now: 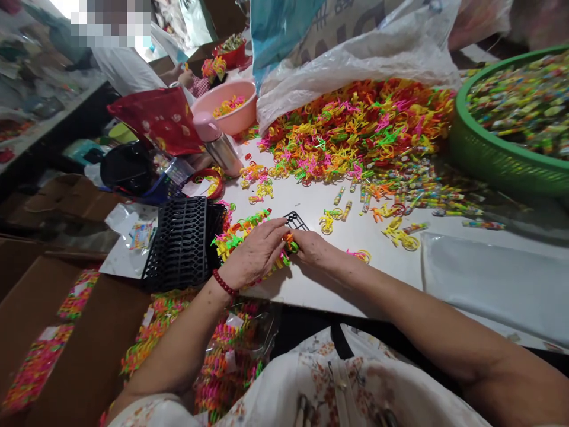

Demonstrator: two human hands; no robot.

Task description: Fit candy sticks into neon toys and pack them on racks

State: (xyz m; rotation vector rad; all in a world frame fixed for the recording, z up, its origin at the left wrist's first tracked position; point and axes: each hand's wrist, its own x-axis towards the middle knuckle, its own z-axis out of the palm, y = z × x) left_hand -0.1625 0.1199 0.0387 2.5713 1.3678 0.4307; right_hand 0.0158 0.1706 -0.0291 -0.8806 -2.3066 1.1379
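Note:
My left hand (pixel 255 252) lies over a black plastic grid tray (pixel 296 220) filled with rows of small neon plastic bicycle toys (pixel 237 232); its fingers are curled and press on the toys. My right hand (pixel 313 248) meets it from the right, fingertips pinched on a small orange toy piece (pixel 290 240) at the tray's edge. A red bead bracelet (pixel 223 283) circles my left wrist. A big heap of loose neon toys (pixel 355 127) lies farther back on the white table (pixel 311 284).
A stack of black grid trays (pixel 180 243) sits left of my hands. A green basket (pixel 498 157) of small tubes stands right, a pink bowl (pixel 229 110) and a pink-capped flask (pixel 217 145) behind. Another person's hand (pixel 185 77) works far back. Packed toy bags (pixel 222 367) lie below.

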